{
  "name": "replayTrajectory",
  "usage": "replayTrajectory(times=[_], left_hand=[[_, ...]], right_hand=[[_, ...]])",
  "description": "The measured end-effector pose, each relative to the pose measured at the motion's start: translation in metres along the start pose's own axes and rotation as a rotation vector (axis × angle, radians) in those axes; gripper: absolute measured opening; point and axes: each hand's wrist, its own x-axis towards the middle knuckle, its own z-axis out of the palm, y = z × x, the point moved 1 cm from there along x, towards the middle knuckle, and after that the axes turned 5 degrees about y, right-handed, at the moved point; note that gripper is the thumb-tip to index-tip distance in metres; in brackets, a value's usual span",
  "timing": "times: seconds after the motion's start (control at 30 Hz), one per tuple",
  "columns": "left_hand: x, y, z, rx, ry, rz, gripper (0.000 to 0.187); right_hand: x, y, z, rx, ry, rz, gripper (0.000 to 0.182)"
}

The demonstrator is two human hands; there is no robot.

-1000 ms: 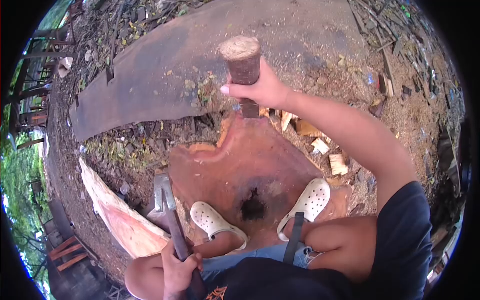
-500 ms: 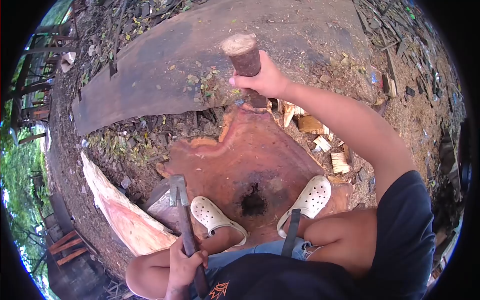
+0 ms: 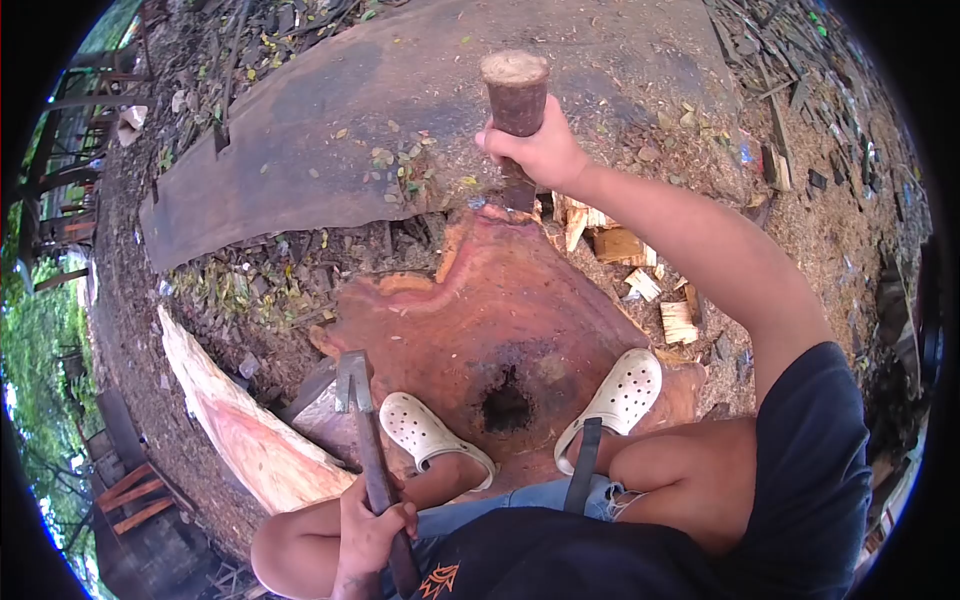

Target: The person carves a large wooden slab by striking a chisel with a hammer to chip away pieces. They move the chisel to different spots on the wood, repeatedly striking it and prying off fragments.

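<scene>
My right hand [image 3: 543, 158] is wrapped around a short round piece of wood [image 3: 519, 108] with dark bark and a pale cut top. It stands nearly upright, its lower end at the far tip of a broad reddish wood slab [image 3: 500, 290]; whether it touches the slab is hard to tell. In my left hand [image 3: 370, 525], near my knee, is a claw hammer [image 3: 372, 450] gripped by its dark handle, with its forked metal head pointing up and away from me. My feet, in white clogs [image 3: 622, 392], rest on the slab on either side of a dark hole [image 3: 508, 405].
A long pale split timber [image 3: 240, 420] lies left of the slab. Split wood chunks [image 3: 640, 270] are scattered to the right. Beyond stretches a large flat brown sheet [image 3: 330, 150] with leaves on it. Wood debris [image 3: 840, 120] covers the ground at upper right.
The top of the round piece of wood has swung right and slightly away from me, with my right hand moving along. My left hand and the claw hammer have hardly moved.
</scene>
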Motion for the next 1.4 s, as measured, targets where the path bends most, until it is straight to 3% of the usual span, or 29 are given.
replayTrajectory(times=[0.53, 1.13, 1.23, 1.4], left_hand=[[0.001, 0.0, 0.001, -0.014, -0.018, -0.009, 0.025], [0.004, 0.0, 0.004, 0.008, -0.04, 0.0, 0.026], [0.009, 0.008, 0.012, 0.161, 0.034, 0.018, 0.025], [0.004, 0.057, 0.016, 0.38, 0.092, 0.224, 0.026]], right_hand=[[-0.013, -0.005, 0.009, -0.054, 0.211, -0.076, 0.021], [-0.015, -0.003, 0.001, -0.104, 0.108, -0.033, 0.024], [-0.014, -0.003, 0.001, -0.091, 0.044, 0.007, 0.026], [-0.019, -0.008, 0.002, -0.074, -0.019, 0.002, 0.032]])
